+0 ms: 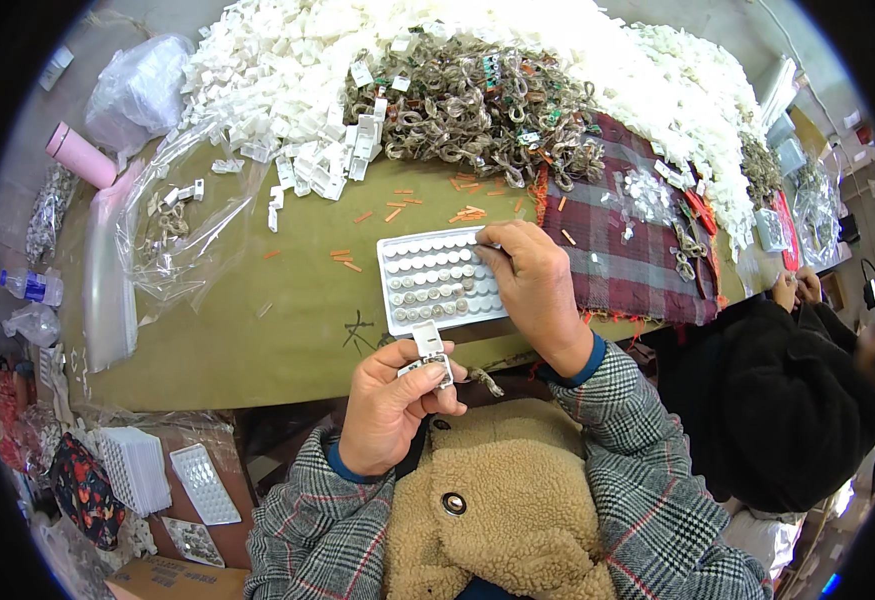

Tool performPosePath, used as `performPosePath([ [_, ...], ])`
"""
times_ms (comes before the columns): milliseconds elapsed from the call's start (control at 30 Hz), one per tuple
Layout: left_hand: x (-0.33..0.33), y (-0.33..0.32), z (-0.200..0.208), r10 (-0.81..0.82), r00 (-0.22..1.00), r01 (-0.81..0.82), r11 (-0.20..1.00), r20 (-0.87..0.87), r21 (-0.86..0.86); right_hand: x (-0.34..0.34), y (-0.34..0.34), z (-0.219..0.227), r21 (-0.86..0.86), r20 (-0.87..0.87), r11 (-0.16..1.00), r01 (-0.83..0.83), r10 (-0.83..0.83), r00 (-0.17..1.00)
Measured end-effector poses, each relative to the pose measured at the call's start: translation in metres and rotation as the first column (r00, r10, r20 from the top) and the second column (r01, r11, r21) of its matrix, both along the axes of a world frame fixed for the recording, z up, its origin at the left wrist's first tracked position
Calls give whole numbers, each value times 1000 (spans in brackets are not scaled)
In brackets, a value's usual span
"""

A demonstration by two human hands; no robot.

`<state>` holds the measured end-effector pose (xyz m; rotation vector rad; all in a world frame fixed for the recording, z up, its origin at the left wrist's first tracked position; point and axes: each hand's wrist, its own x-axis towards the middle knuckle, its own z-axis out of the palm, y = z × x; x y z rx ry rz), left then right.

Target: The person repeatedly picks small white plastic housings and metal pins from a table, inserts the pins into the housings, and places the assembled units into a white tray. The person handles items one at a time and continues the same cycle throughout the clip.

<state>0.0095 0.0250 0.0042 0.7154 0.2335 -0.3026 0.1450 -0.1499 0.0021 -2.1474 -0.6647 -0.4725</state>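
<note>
My left hand (392, 405) grips a small white plastic battery case (427, 345) with its lid flipped up. A bundle of thin wire (484, 381) hangs beside it, near my left fingertips. My right hand (532, 275) reaches over the far right corner of a white tray (441, 324), thumb and fingers pinched together. Whatever lies between those fingertips is hidden. Rows of round button cells (429, 293) fill pockets in this tray, which rests on the olive-green tabletop (257, 345) just beyond my left hand.
White plastic cases (267, 60) pile up at the back, with coiled wire lights (477, 105) before them. Orange strips (468, 214) are scattered past the tray. A plaid cloth (632, 260) lies right, near another person (797, 390). Stacked trays (132, 468) stand lower left; a pink tumbler (81, 155) is far left.
</note>
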Motion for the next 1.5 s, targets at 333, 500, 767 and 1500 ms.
performPosePath([
  [333, 4, -3, 3, 65, 998, -64, 994, 6, -84, -5, 0, 17, -205, 107, 974, -100, 124, 986],
  [500, 1, -5, 1, 57, 997, -50, 991, 51, -127, -61, -5, 38, 133, -133, 951, -279, 296, 946],
  [767, -15, -15, -3, 23, 999, -22, 999, 35, -36, -80, -5, 35, 173, -192, 896, -410, 439, 878],
  [1500, -15, -18, 13, 44, 997, -54, 985, 65, 166, -98, -9, 23, 803, -424, 596, 5, 565, 708],
])
